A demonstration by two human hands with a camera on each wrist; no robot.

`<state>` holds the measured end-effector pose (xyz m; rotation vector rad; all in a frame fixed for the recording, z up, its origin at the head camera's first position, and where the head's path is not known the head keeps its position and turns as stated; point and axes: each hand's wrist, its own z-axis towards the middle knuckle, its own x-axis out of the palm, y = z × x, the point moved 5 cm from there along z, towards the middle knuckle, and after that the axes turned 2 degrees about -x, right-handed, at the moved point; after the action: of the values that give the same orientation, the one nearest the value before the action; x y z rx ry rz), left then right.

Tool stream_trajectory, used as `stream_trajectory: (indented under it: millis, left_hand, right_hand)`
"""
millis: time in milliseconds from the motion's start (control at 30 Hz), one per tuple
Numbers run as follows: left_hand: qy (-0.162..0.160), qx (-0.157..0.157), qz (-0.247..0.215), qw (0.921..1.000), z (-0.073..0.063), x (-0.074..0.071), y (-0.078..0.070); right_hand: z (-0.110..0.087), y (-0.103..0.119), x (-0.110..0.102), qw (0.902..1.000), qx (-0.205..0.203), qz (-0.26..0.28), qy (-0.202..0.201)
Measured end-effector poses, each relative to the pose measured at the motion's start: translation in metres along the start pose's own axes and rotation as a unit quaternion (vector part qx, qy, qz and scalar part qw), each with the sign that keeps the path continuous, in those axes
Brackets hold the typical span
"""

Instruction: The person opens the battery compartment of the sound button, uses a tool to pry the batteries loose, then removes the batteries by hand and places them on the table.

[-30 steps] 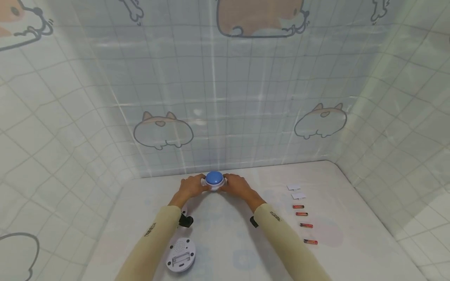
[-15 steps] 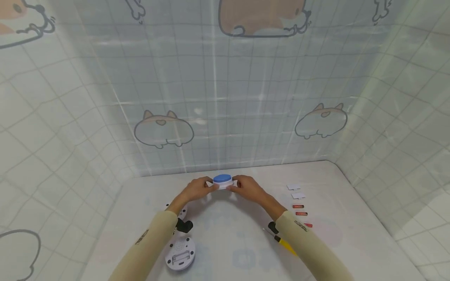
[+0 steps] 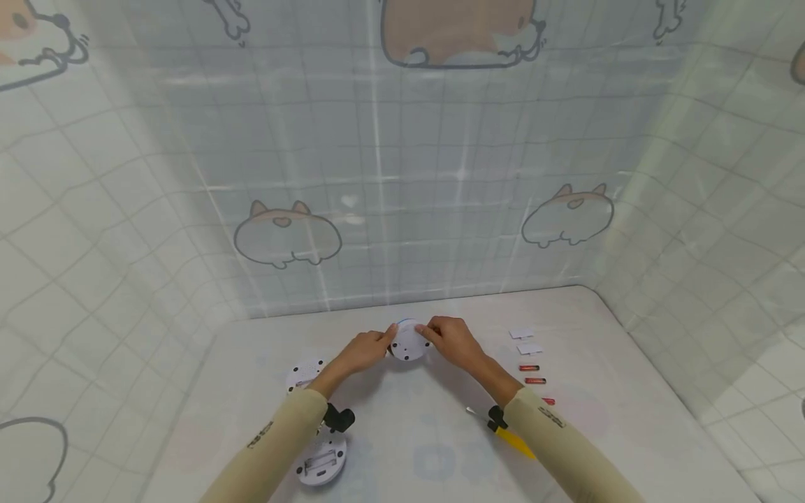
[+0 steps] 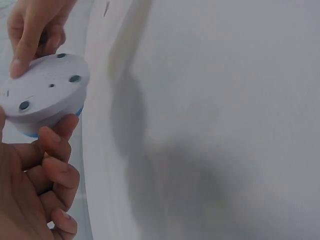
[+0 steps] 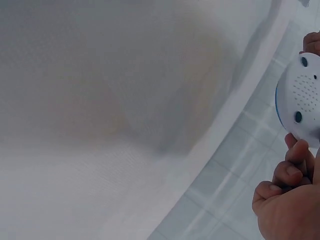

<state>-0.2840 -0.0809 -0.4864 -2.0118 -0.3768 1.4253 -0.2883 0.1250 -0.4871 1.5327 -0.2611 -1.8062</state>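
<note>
Left hand (image 3: pixel 367 351): grips the white disc (image 3: pixel 410 345).
Right hand (image 3: pixel 458 341): pinches its right side.
Red batteries (image 3: pixel 535 381): right of the disc.

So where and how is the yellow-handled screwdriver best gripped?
Likely by the yellow handle, thicker than the slim shaft. Come from above and the person's left: the screwdriver lies on the table, and in the head view the right sleeve overlaps the handle's rear.

Head view: diffuse, moderate light; pale vertical glare streaks mark the glossy patterned backdrop (image 3: pixel 421 140), whose grid lines bow toward the edges. Wrist views: dimmer and greyer, with broad, soft-edged shadows on the white table (image 4: pixel 240 75) and fine detail softened.
</note>
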Motion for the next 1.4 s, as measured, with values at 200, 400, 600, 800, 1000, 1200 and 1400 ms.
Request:
stream_trajectory:
  millis: [200, 400, 600, 800, 1000, 1200, 1400]
  left_hand:
    - [-0.032, -0.014, 0.006, 0.9994, -0.001, 0.004, -0.003]
    - [-0.047, -0.004, 0.021, 0.9986, -0.001, 0.005, -0.004]
    - [-0.039, 0.006, 0.024, 0.9989, -0.001, 0.007, -0.002]
    - [-0.031, 0.053, 0.018, 0.9980, -0.003, 0.008, -0.005]
    - [-0.015, 0.082, -0.003, 0.9965, -0.003, 0.011, -0.004]
    - [0.034, 0.086, -0.058, 0.9940, -0.005, 0.013, -0.001]
    - [0.081, 0.100, -0.073, 0.9889, -0.009, 0.015, -0.001]
  right_hand:
    - [-0.003, 0.000, 0.002, 0.9999, 0.011, -0.004, -0.006]
    - [-0.006, 0.000, 0.005, 0.9998, 0.016, 0.008, 0.008]
    - [-0.008, -0.001, 0.008, 0.9985, 0.032, 0.006, 0.044]
    - [-0.009, -0.001, 0.008, 0.9980, 0.029, -0.018, 0.053]
    - [-0.010, -0.002, 0.008, 0.9983, 0.021, -0.019, 0.051]
    - [-0.011, -0.002, 0.009, 0.9986, 0.008, -0.002, 0.052]
    - [-0.012, 0.001, 0.006, 0.9987, -0.009, 0.017, 0.048]
